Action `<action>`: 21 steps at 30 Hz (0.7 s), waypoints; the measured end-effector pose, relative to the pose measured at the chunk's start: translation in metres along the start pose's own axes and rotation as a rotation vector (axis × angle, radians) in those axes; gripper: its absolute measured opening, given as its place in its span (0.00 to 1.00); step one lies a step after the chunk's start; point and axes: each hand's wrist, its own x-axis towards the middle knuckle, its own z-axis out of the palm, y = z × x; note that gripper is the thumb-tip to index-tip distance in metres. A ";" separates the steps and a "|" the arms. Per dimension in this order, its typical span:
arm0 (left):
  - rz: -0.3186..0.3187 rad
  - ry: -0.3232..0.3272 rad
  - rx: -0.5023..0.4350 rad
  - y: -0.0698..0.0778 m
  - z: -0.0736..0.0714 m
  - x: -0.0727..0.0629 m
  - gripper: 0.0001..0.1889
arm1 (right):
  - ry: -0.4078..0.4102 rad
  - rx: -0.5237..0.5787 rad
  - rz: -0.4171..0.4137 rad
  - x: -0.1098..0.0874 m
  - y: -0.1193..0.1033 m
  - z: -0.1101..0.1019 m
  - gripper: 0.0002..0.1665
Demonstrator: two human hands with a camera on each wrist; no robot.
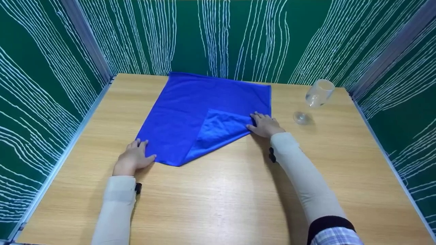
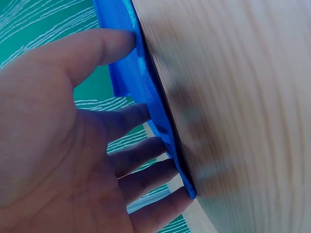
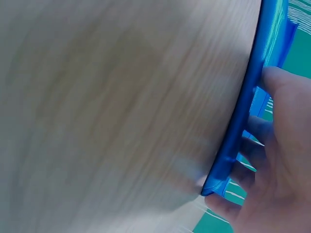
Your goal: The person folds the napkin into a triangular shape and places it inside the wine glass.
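A blue cloth (image 1: 190, 98) lies on the wooden table, its near right part folded over into a shinier flap (image 1: 221, 129). At the cloth's near left corner, my left hand (image 1: 134, 157) rests with spread fingers. In the left wrist view, the thumb (image 2: 116, 46) and fingertips of that hand touch the cloth's edge (image 2: 158, 102). My right hand (image 1: 265, 125) presses on the right end of the folded flap. Seen from the right wrist, its thumb and fingers lie along the folded blue edge (image 3: 238, 116), slightly bent.
An upright stemmed glass (image 1: 319, 93) stands at the back right, beyond my right hand. Green walls (image 1: 187, 37) with white wavy lines enclose the table (image 1: 211, 204) at the back and both sides.
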 end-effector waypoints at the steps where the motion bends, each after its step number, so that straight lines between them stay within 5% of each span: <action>1: 0.002 0.003 0.002 0.000 0.000 0.000 0.41 | 0.001 -0.003 -0.005 0.000 0.001 0.000 0.43; 21: 0.024 0.001 -0.045 -0.002 -0.001 0.011 0.40 | 0.020 -0.046 -0.033 -0.019 0.010 0.005 0.45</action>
